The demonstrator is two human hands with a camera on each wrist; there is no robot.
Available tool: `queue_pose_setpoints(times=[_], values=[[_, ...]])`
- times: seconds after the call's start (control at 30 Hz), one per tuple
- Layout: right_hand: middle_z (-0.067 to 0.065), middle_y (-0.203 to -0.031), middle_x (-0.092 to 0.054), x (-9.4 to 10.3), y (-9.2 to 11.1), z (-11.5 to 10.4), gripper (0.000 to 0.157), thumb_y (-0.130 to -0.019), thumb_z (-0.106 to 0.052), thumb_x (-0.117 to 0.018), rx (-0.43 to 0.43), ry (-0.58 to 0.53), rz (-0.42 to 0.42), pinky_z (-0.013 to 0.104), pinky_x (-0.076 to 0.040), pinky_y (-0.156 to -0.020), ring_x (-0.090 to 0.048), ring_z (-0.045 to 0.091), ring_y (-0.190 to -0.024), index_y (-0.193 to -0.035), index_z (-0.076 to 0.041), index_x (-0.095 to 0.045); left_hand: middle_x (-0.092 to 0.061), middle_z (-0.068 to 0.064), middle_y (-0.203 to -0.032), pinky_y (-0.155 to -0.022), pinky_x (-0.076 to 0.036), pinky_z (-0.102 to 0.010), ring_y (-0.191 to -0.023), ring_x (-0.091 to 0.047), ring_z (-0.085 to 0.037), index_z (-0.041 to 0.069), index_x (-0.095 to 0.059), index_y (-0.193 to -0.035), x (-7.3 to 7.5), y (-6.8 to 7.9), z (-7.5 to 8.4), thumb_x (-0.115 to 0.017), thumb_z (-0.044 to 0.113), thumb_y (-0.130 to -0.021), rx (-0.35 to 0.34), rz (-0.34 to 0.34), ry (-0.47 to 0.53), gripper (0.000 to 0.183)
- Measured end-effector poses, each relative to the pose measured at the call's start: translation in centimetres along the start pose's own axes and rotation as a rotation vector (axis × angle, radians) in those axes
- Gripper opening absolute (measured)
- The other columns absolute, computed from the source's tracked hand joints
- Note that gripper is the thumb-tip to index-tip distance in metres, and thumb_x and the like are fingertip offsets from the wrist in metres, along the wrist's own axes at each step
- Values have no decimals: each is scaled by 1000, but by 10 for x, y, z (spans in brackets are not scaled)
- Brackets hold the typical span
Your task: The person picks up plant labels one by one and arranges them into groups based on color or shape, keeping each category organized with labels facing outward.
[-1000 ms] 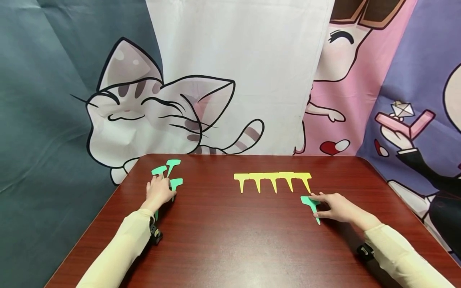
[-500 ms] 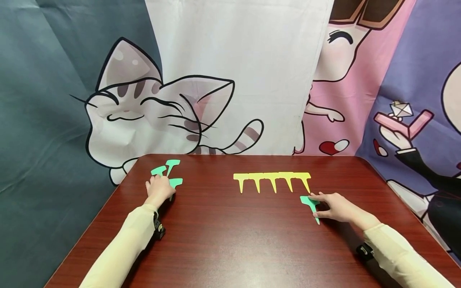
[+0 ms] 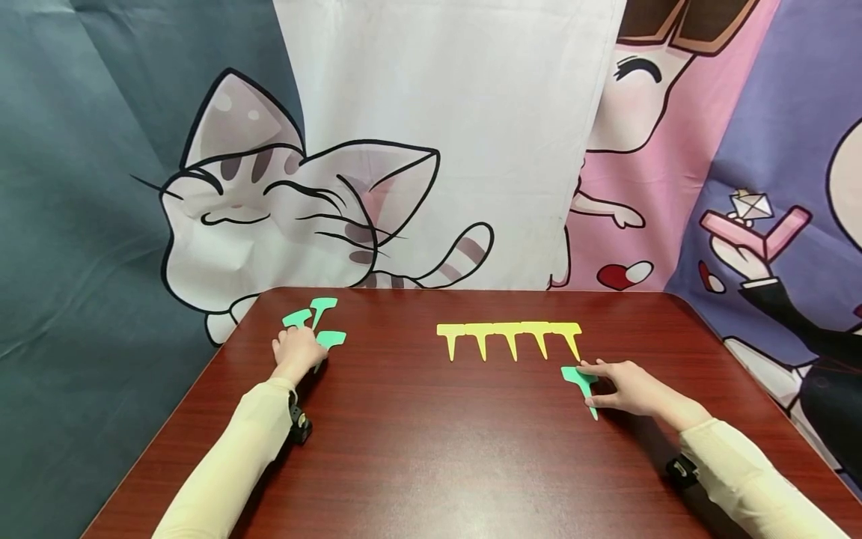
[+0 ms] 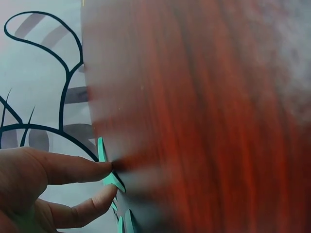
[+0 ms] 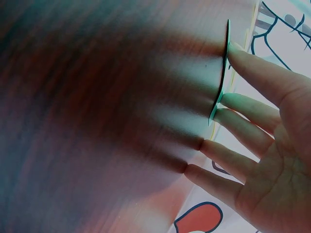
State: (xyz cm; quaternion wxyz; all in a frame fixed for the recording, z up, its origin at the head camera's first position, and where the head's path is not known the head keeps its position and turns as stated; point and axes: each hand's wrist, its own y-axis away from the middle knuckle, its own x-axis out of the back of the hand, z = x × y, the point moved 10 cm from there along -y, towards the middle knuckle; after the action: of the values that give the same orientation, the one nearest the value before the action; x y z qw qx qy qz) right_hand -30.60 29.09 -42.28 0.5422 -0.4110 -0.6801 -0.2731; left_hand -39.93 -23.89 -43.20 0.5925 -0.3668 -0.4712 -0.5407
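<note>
My left hand (image 3: 296, 353) is at the far left of the table, beside a small group of green T-shaped plant labels. Thumb and finger pinch one green plant label (image 3: 331, 339); its stem is partly hidden by the hand. The left wrist view shows that label (image 4: 109, 179) between the two fingertips. On the right, my right hand (image 3: 633, 387) rests with extended fingers on another green plant label (image 3: 578, 376). The thumb touches its stem and fingertips touch its head. Just beyond it lies a row of several yellow plant labels (image 3: 508, 329), heads in line, stems toward me.
Two more green plant labels, a farther one (image 3: 323, 304) and a nearer one (image 3: 296, 319), lie beyond the left hand. All lie on a dark red-brown wooden table (image 3: 431, 449). A printed cartoon cloth (image 3: 431, 97) hangs behind its far edge.
The left hand has shifted slightly, and the green plant label at its fingertips has turned and moved a little away from me. The right hand and its label have stayed still.
</note>
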Motion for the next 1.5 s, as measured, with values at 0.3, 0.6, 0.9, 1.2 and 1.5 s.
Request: queue_pose_setpoints(times=[0.3,0.6,0.9,1.2,1.5], values=[[18,-126,-61,-3,0,1,61,-77,-32,-77,-1,-5,-12,54,-47,-90,-54,43,-118,-126,-2,-60,-54,-31,-115,-105,-25,-62,-113,-41,-52,-1,-62,-79,-1,2,-4,-66,20,-81,21,-10,50,21],[17,-125,-62,-1,0,-1,59,-76,-30,-77,15,2,11,53,-48,-89,-55,43,-117,-125,-1,-61,-54,-31,-116,-104,-27,-62,-113,-41,-51,-4,-65,-91,-4,-2,-8,-69,24,-80,25,-43,42,30],[17,-126,-61,-1,-1,0,59,-76,-31,-77,8,0,3,53,-48,-89,-55,43,-117,-125,-2,-61,-56,-29,-108,-102,-29,-61,-110,-42,-51,-3,-63,-87,-4,-2,-9,-69,27,-80,23,-51,44,31],[17,-125,-62,1,0,-1,59,-76,-31,-77,15,6,9,53,-48,-89,-56,43,-116,-125,-2,-62,-60,-26,-98,-90,-40,-54,-105,-47,-49,-4,-64,-82,-6,-6,-4,-71,31,-78,-11,-49,-3,35],[17,-126,-62,1,1,0,59,-76,-31,-77,11,2,14,53,-48,-89,-55,43,-117,-125,-2,-61,-53,-4,-52,-98,-36,-52,-68,-57,-25,10,-52,-50,0,-9,11,-72,27,-79,-117,6,-10,39]])
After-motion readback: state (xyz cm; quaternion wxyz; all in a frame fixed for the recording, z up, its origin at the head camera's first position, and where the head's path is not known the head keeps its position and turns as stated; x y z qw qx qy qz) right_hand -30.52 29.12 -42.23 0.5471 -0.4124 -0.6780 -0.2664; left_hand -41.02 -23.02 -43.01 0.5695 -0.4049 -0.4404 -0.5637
